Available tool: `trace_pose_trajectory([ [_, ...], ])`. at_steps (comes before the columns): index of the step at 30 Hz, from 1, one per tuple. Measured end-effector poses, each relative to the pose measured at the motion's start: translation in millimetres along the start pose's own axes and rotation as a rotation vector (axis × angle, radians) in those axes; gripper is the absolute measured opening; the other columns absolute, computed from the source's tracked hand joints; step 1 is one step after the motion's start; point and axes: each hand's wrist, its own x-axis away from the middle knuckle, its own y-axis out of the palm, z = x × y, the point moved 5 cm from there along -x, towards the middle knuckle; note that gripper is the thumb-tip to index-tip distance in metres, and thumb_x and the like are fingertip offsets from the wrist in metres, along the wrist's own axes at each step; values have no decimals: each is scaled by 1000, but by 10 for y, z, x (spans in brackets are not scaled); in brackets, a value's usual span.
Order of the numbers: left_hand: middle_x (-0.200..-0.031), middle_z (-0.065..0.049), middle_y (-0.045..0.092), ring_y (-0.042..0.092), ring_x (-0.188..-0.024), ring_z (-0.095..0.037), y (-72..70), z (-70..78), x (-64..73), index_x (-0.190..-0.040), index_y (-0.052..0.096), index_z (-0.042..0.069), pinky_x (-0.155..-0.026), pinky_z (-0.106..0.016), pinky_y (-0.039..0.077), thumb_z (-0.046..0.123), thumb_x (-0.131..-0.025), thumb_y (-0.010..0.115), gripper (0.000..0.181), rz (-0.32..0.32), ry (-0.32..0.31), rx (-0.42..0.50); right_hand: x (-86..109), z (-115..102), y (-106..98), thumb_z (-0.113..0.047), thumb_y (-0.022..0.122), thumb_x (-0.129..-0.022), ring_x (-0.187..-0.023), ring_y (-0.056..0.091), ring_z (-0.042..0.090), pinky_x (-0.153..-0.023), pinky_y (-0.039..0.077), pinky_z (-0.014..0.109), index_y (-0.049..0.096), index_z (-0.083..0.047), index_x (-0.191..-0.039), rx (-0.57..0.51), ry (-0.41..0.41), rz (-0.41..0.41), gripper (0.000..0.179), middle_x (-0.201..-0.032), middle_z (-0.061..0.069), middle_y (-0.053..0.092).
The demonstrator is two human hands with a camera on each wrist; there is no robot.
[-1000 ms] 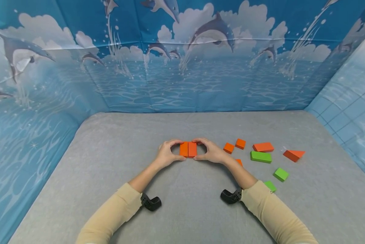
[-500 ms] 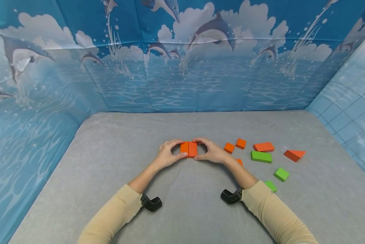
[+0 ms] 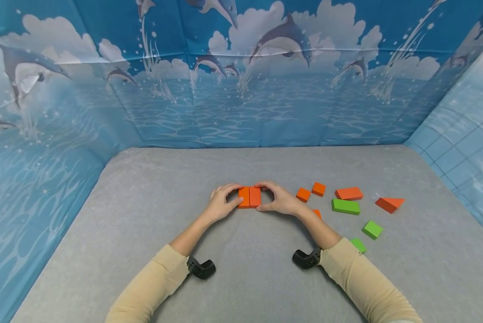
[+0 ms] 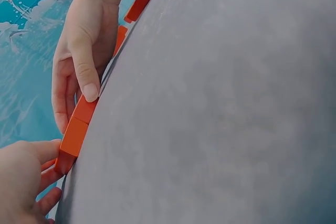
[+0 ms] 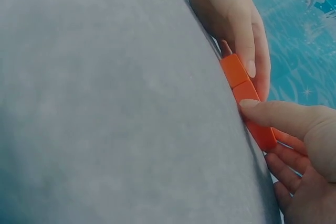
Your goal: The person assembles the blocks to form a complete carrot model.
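Two orange rectangular wooden blocks lie side by side, long edges together, at the middle of the grey table. My left hand is around the left block, its index finger at the far end and its thumb on the left side near the front. Around the right block curves my right hand, index finger at the far end, thumb at the near end. The right wrist view shows the right thumb against the block's near face. Other fingers of both hands are partly hidden behind the blocks.
Right of the hands lie small orange blocks, a long orange block, a long green block, an orange triangular block and green blocks. One orange block is partly behind the right forearm. A dolphin-print curtain surrounds the table.
My left thumb has shifted from the near end of the left block up to its left side. The right hand and both blocks stay practically in place.
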Motion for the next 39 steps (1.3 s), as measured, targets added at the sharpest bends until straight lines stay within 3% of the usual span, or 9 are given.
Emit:
trace_pose_trajectory([
  [19,-128,-9,54,43,-118,-29,6,7,18,-124,57,8,-100,-52,21,19,-88,61,38,9,19,5,5,-21,-1,-19,75,-76,-116,43,31,-99,31,49,44,-2,-130,9,-20,2,65,-127,17,47],
  [24,-129,-8,54,43,-119,-28,13,-3,15,-124,57,9,-101,-51,19,20,-88,61,38,5,14,3,54,-75,-117,-18,74,-77,-119,42,34,-100,30,51,40,0,-134,-47,-37,-9,68,-134,18,43],
  [30,-129,-7,53,43,-120,-27,16,-15,19,-124,57,10,-102,-50,18,21,-88,61,38,14,22,-2,321,-126,-444,-13,70,-81,-117,43,39,-97,32,54,42,0,-132,-104,-58,47,60,-132,22,44],
  [39,-130,-7,53,43,-120,-27,10,-4,27,-125,57,10,-103,-50,17,21,-88,61,39,17,27,2,969,143,-653,-18,71,-80,-108,50,32,-91,37,47,50,-1,-124,3,-21,71,52,-121,15,54],
])
